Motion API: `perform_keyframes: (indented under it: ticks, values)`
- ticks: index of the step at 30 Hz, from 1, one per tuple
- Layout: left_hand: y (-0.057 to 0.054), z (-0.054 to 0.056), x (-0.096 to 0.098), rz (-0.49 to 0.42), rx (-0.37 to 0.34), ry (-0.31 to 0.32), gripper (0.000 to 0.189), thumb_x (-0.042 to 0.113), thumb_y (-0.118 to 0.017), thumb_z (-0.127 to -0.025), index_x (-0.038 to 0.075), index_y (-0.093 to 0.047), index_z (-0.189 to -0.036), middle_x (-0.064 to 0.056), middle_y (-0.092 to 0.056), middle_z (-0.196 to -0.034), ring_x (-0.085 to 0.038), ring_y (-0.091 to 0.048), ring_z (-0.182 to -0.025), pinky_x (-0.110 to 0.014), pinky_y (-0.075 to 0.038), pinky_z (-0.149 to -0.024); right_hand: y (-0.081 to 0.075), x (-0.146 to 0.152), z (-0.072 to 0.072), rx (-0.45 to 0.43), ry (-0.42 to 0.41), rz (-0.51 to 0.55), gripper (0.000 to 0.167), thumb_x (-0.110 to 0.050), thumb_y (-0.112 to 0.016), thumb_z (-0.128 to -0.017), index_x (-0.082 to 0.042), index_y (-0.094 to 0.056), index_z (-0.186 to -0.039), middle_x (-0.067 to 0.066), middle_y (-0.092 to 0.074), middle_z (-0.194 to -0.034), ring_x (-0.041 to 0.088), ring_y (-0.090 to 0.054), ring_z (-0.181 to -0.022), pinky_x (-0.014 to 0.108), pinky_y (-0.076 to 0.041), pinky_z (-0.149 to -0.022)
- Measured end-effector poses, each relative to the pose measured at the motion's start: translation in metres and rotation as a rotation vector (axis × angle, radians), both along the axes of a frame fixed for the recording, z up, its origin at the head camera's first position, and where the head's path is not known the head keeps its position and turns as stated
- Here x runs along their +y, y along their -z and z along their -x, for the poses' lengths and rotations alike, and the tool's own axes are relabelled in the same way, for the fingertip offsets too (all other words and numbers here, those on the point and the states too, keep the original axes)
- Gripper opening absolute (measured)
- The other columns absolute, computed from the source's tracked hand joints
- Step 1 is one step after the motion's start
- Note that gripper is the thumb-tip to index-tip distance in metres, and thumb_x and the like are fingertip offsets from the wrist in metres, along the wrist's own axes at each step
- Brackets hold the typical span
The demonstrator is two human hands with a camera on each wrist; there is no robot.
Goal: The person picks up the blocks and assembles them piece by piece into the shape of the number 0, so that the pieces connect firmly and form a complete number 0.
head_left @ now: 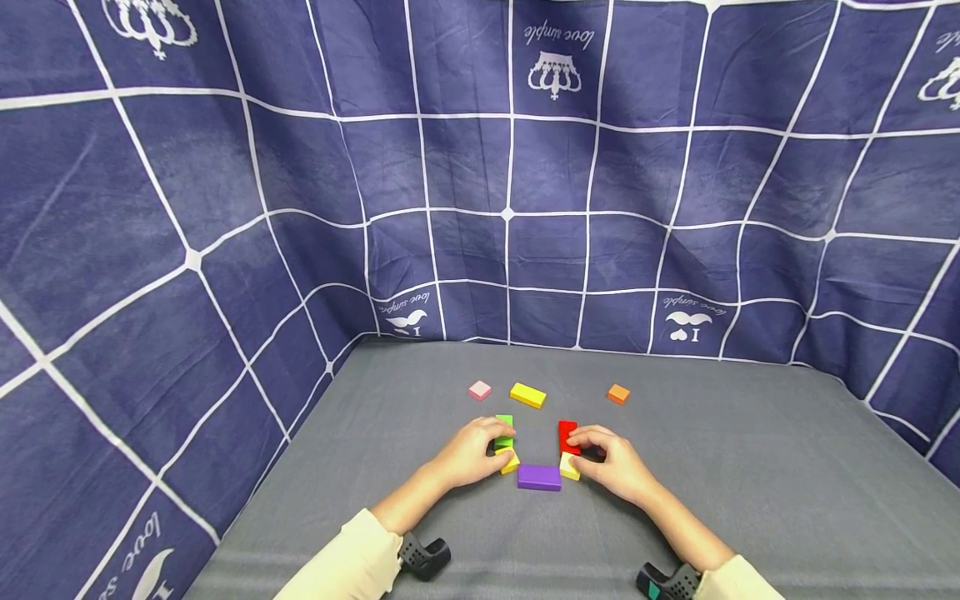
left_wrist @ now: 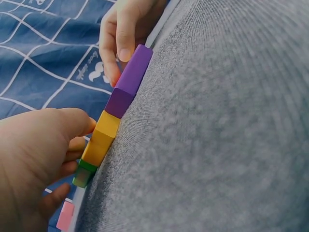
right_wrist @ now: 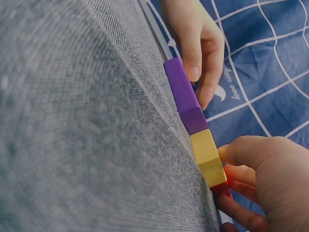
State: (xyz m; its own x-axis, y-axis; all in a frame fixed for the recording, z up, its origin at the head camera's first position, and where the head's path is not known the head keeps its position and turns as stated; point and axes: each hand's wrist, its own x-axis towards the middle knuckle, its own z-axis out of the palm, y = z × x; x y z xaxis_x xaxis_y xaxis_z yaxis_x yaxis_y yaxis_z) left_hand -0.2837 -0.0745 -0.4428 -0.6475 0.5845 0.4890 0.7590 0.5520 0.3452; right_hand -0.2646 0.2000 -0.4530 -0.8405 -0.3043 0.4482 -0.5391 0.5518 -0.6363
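Note:
My left hand [head_left: 474, 452] lies over a green block [head_left: 504, 422] and a yellow block [head_left: 509, 462], thumb at the yellow one and fingers reaching across the green. On the other side, my right hand [head_left: 613, 464] touches a red block [head_left: 567, 428] with its fingers, its thumb at a pale yellow block [head_left: 569, 468]. Between the two yellow blocks lies a purple block [head_left: 539, 477], its ends close to them. Together these blocks form a U shape on the table. In the right wrist view, part of the red block [right_wrist: 220, 189] is hidden by the fingers and pale yellow block.
Beyond the hands lie a pink block [head_left: 480, 390], a long yellow block [head_left: 528, 396] and an orange block [head_left: 618, 394]. A grey cloth covers the table [head_left: 750, 467]. Behind and to the left hangs a blue curtain [head_left: 465, 250] with white lines.

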Motion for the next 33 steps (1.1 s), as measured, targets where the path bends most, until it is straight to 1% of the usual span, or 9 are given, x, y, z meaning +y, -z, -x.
perform_keyframes:
  ticks: [4, 8, 13, 17, 20, 26, 33]
  values:
    - [-0.001, 0.000, 0.000, -0.007, -0.007, -0.001, 0.026, 0.011, -0.069, -0.084, 0.000, -0.070, -0.107, -0.010, -0.068, -0.107, -0.026, -0.061, -0.106, -0.037, -0.046, -0.095, -0.001, 0.000, 0.001, -0.008, -0.010, -0.001, 0.019, -0.011, -0.077, -0.079, -0.011, -0.074, -0.097, -0.001, -0.066, -0.103, 0.014, -0.060, -0.089, 0.027, -0.046, -0.072]
    - [0.000, 0.000, 0.000, -0.003, -0.009, -0.006, 0.026, 0.012, -0.069, -0.084, 0.001, -0.070, -0.107, -0.009, -0.068, -0.107, -0.026, -0.061, -0.105, -0.036, -0.046, -0.095, -0.003, 0.000, 0.001, -0.028, -0.001, -0.011, 0.021, -0.009, -0.077, -0.079, -0.010, -0.073, -0.100, 0.001, -0.066, -0.103, 0.014, -0.061, -0.086, 0.027, -0.046, -0.072]
    - [0.000, 0.000, 0.001, -0.010, -0.026, -0.003, 0.025, 0.011, -0.069, -0.083, 0.001, -0.069, -0.106, -0.009, -0.068, -0.106, -0.026, -0.061, -0.103, -0.036, -0.047, -0.093, -0.008, 0.002, 0.002, -0.068, 0.027, -0.009, 0.026, -0.007, -0.076, -0.079, -0.005, -0.071, -0.105, 0.005, -0.068, -0.104, 0.017, -0.065, -0.086, 0.030, -0.051, -0.074]
    - [0.000, 0.000, 0.001, -0.021, -0.040, -0.003, 0.025, 0.011, -0.069, -0.083, 0.001, -0.069, -0.105, -0.010, -0.068, -0.105, -0.027, -0.061, -0.103, -0.036, -0.047, -0.093, -0.015, 0.007, 0.007, -0.105, 0.068, -0.020, 0.027, -0.010, -0.076, -0.081, -0.005, -0.071, -0.107, 0.007, -0.068, -0.103, 0.021, -0.065, -0.087, 0.034, -0.052, -0.075]
    - [0.001, 0.000, 0.001, -0.022, -0.045, -0.004, 0.025, 0.011, -0.069, -0.083, 0.001, -0.070, -0.106, -0.009, -0.068, -0.105, -0.026, -0.061, -0.103, -0.036, -0.046, -0.093, -0.019, 0.014, 0.014, -0.126, 0.106, -0.034, 0.028, -0.012, -0.076, -0.082, -0.004, -0.070, -0.108, 0.009, -0.069, -0.102, 0.023, -0.066, -0.088, 0.034, -0.053, -0.073]
    - [0.003, 0.001, 0.001, -0.017, -0.052, -0.007, 0.024, 0.012, -0.069, -0.083, 0.002, -0.070, -0.105, -0.009, -0.068, -0.105, -0.026, -0.061, -0.104, -0.035, -0.047, -0.093, -0.026, 0.029, 0.036, -0.140, 0.167, -0.052, 0.027, -0.011, -0.074, -0.083, 0.001, -0.069, -0.106, 0.013, -0.070, -0.100, 0.025, -0.066, -0.088, 0.030, -0.051, -0.069]
    - [0.001, 0.000, 0.000, -0.025, -0.075, -0.014, 0.024, 0.012, -0.070, -0.083, 0.002, -0.070, -0.106, -0.009, -0.067, -0.107, -0.026, -0.061, -0.105, -0.036, -0.046, -0.094, -0.039, 0.042, 0.059, -0.094, 0.231, -0.089, 0.026, -0.010, -0.072, -0.084, 0.005, -0.068, -0.106, 0.014, -0.070, -0.096, 0.030, -0.065, -0.090, 0.038, -0.049, -0.076]
